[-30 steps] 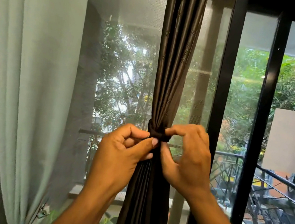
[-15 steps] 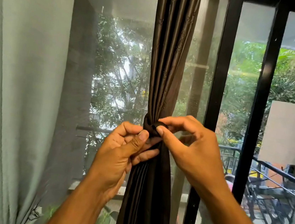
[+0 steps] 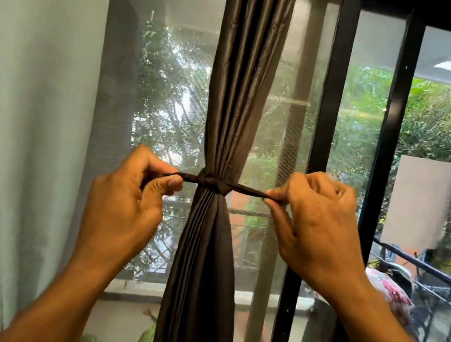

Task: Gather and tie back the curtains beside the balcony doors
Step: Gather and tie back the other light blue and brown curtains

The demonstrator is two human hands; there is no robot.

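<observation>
A dark brown curtain (image 3: 237,87) hangs in the middle of the view, gathered into a narrow bundle. A thin dark tie band (image 3: 211,182) wraps it at waist height, knotted at the front. My left hand (image 3: 126,204) pinches the band's left end between thumb and forefinger. My right hand (image 3: 317,224) pinches the right end. Both ends are stretched out level and taut to either side of the knot. A pale green sheer curtain (image 3: 29,118) hangs loose at the left.
Black door frames (image 3: 320,125) stand just right of the brown curtain, with a mesh screen (image 3: 169,107) behind it. Outside are trees, a balcony railing (image 3: 419,268) and some clutter at the lower right.
Both hands were close together working at the knot. Now they have moved apart sideways, each drawing one end of the band out tight. The view has shifted slightly.
</observation>
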